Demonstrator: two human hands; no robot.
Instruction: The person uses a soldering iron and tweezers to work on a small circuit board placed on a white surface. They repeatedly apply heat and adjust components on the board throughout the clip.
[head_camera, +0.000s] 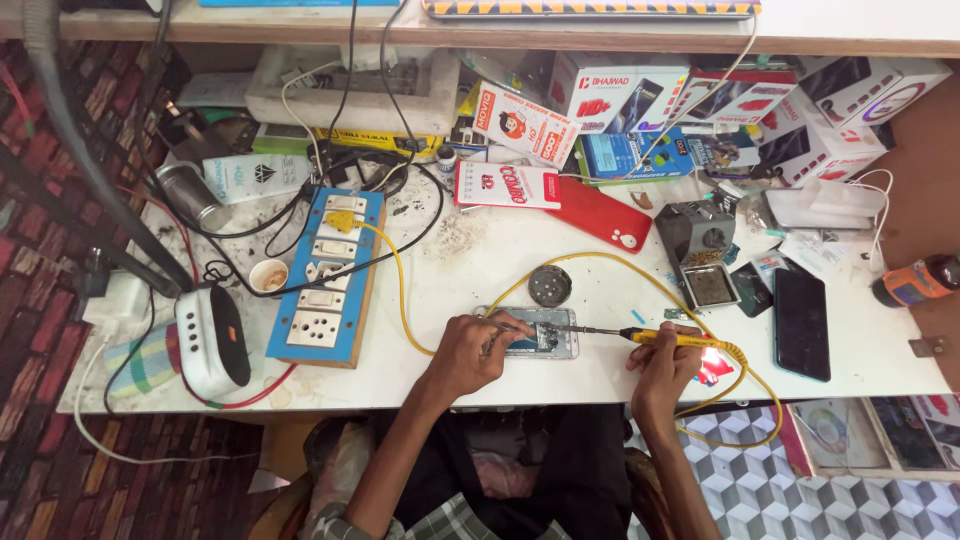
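My left hand (470, 350) presses the opened phone (538, 332) flat on the tabletop (480, 270), fingers curled, seemingly pinching tweezers. My right hand (668, 362), wrist bent inward, grips the yellow soldering iron (650, 337). I'd judge a brief, light touch of the tip safest.

A white counter (560, 375), stained and scuffed, spans the view beneath the hands. Left of them the floor (40, 470) shows a red and brown brick pattern; to the right and below, it turns to grey and white cube-patterned tiles (800, 500). Beyond the hands, a pale shelf (850, 35) runs along the top edge. The light seems even and soft, perhaps daylight.
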